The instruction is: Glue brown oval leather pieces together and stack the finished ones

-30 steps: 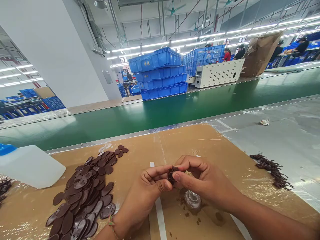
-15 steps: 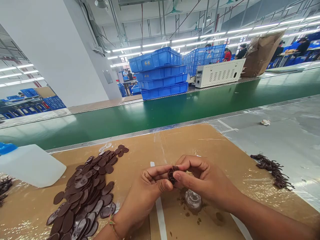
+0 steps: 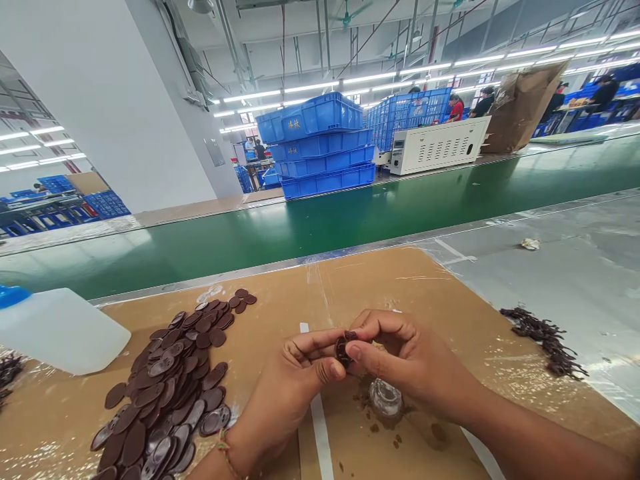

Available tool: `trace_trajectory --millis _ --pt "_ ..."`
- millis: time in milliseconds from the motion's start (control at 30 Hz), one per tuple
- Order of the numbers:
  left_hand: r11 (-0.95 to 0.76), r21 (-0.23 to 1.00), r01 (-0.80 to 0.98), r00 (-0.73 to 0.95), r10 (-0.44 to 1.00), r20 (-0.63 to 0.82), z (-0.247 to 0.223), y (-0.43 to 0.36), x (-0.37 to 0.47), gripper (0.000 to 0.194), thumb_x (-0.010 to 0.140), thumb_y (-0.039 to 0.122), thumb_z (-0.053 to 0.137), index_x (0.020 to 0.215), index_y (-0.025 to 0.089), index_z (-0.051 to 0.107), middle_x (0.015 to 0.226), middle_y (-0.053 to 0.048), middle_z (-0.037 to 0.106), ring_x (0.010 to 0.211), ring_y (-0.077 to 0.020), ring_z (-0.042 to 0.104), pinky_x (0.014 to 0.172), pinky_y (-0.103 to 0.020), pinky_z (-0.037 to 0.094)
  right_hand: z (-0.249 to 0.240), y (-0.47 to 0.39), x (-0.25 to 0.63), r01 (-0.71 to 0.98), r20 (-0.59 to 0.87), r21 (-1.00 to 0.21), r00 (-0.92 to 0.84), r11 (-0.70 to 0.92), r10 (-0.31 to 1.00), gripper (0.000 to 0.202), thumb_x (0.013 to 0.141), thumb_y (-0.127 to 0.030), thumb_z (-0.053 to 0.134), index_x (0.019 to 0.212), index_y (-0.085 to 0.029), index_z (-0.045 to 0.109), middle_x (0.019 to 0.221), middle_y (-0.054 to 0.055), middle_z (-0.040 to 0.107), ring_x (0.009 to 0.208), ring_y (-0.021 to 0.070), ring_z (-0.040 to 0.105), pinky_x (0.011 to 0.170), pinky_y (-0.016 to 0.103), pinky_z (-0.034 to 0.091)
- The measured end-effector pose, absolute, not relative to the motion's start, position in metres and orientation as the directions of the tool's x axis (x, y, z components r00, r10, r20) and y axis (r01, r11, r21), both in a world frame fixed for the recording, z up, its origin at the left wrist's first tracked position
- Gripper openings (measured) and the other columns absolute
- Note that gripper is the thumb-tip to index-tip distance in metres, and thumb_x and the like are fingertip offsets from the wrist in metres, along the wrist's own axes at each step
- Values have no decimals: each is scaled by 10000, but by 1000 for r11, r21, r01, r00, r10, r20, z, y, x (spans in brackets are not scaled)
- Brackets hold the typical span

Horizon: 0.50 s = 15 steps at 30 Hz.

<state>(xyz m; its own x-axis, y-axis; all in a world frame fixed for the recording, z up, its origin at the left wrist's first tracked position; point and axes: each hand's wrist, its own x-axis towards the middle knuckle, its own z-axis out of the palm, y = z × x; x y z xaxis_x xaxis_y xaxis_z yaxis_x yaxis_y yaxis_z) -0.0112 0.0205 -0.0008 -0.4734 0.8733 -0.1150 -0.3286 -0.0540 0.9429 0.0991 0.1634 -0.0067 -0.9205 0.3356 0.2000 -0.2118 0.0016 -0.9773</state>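
Between my two hands is a small dark brown piece (image 3: pixel 343 350), partly covered by fingers, so its full shape is hidden. My left hand (image 3: pixel 295 380) pinches it from the left with thumb and fingers. From the other side my right hand (image 3: pixel 405 360) grips it between thumb and forefinger. Just below the right hand, a small clear round container (image 3: pixel 385 399) rests on the brown board, with dark wet spots around it. A heap of flat dark brown oval pieces (image 3: pixel 160 387) lies to the left of my left hand.
A white jug with a blue cap (image 3: pixel 75 333) lies at the left. Dark brown stringy scraps (image 3: pixel 545 340) are piled at the right. Beyond the board (image 3: pixel 370 280) runs a green conveyor belt (image 3: pixel 320 230), with stacked blue crates (image 3: pixel 320 147) and a cream metal box (image 3: pixel 437 148) behind. People work far back.
Both hands keep nearly the same pose around the dark brown piece. The whole view has shifted very slightly; nothing else has visibly moved.
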Motion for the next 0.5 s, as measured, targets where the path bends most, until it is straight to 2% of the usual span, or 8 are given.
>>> trace_trajectory --millis 500 --pt "-66 949 -309 -471 877 -93 -2 21 -12 350 675 322 832 1010 258 754 931 -34 759 871 -152 672 847 -253 496 -6 164 100 -209 200 -978 -925 9 324 187 845 -372 713 782 -199 677 810 13 631 739 145 559 676 256 467"
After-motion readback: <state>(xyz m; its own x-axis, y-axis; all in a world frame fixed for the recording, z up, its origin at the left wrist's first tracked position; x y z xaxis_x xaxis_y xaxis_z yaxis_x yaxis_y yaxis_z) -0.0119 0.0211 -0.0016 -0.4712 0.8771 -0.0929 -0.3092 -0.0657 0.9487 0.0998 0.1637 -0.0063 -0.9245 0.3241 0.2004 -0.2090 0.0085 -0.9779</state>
